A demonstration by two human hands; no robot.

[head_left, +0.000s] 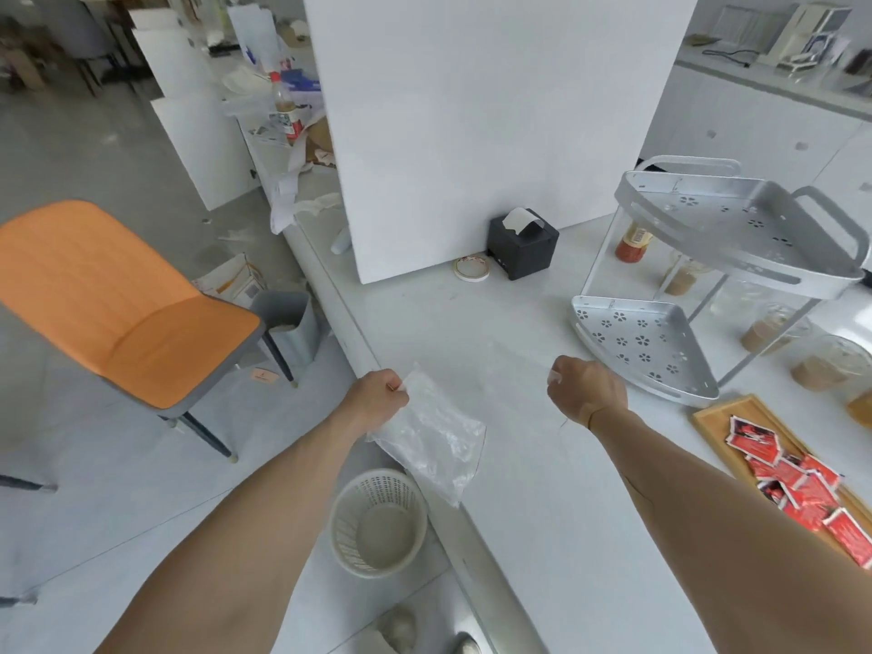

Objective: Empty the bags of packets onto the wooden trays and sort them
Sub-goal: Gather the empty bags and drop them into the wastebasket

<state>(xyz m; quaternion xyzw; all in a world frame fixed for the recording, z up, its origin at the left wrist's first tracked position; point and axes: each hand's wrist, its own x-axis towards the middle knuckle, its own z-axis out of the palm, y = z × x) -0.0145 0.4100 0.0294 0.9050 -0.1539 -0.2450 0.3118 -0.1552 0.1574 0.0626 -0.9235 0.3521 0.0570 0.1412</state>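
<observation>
At the near edge of the white counter (542, 512), seen from the head camera: left hand (375, 398) pinching a corner of a clear plastic bag (431, 431), seemingly empty, sagging half over the counter's edge. Right hand (587, 391) curled loosely, pinching something small and pale at the fingertips, possibly a second film; hard telling. Red packets (802, 483) already lying heaped on the wooden tray (717, 413) at far right, unsorted.

Risking a slip: thin film, gripped by one corner only, probably sliding off toward the white basket (377, 523) on the floor below. Reaching right carelessly, possibly knocking the metal corner rack (646, 342) just beside the tray.

Sitting around: smooth, pale counter, black tissue box (521, 243), tape roll (472, 269), orange chair (118, 304), cluttered floor beyond.
</observation>
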